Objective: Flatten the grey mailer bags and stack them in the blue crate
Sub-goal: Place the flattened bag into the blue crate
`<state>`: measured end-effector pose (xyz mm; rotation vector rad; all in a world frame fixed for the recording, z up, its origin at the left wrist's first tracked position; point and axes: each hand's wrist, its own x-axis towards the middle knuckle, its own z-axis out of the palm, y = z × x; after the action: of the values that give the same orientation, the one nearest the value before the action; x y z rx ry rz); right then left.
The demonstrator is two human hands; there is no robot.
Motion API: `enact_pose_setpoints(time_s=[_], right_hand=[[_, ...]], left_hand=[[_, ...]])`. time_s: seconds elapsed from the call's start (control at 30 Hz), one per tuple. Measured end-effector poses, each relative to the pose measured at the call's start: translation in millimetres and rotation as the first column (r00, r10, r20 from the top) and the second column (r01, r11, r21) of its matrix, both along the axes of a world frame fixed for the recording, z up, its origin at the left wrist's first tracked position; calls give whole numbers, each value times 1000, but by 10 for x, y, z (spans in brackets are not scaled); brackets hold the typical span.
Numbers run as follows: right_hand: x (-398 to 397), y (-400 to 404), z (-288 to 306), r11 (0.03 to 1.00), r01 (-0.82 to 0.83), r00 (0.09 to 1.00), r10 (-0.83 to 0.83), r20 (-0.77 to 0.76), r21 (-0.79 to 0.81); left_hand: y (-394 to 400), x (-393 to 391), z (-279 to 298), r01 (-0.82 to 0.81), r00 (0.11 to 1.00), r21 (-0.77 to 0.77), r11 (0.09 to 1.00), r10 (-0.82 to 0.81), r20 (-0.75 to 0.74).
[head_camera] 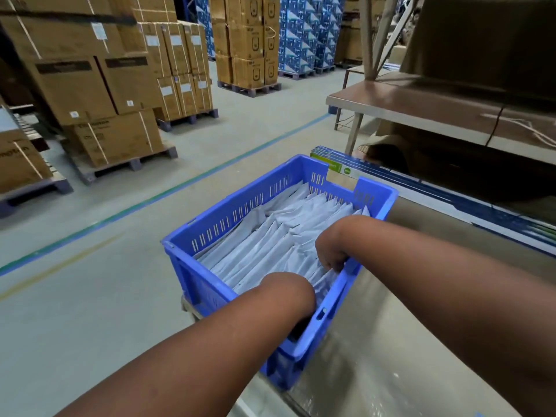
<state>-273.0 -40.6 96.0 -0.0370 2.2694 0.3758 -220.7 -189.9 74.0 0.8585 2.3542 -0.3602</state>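
A blue slotted crate (228, 218) stands at the left edge of a steel table (376, 365). Several flat grey mailer bags (270, 248) lie stacked inside it, overlapping lengthways. My right hand (331, 251) reaches down into the crate by its near right wall, with curled fingers pinching the edge of the bags there. My left hand (290, 288) is plunged into the crate's near corner; only the wrist shows, and the fingers are hidden behind my forearm and the crate wall.
The steel table runs to the right, with flat blue-and-green cartons (340, 165) behind the crate. A brown shelf unit (436, 103) stands beyond. Pallets of cardboard boxes (114, 115) line the grey warehouse floor at the left and back.
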Motion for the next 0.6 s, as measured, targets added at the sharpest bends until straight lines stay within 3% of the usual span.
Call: enact_pose_setpoints(time_s=[0.1, 0.2, 0.3, 0.43, 0.6], right_hand=[[-28, 18, -24, 985, -169, 985, 168, 31, 19], [52, 8, -64, 993, -100, 995, 98, 31, 58], [237, 20, 130, 996, -24, 984, 9, -178, -85], [730, 59, 304, 939, -11, 889, -148, -434, -343], [1360, -39, 76, 881, -282, 724, -64, -686, -380]], left_hand=[[-13, -7, -6, -34, 999, 4, 999, 34, -3], [-42, 2, 42, -1, 1000, -52, 999, 2, 22], [-94, 20, 174, -3, 1000, -26, 1000, 3, 29], [-258, 22, 304, 14, 1000, 142, 990, -10, -28], [-538, 95, 360, 118, 990, 327, 937, -85, -114]])
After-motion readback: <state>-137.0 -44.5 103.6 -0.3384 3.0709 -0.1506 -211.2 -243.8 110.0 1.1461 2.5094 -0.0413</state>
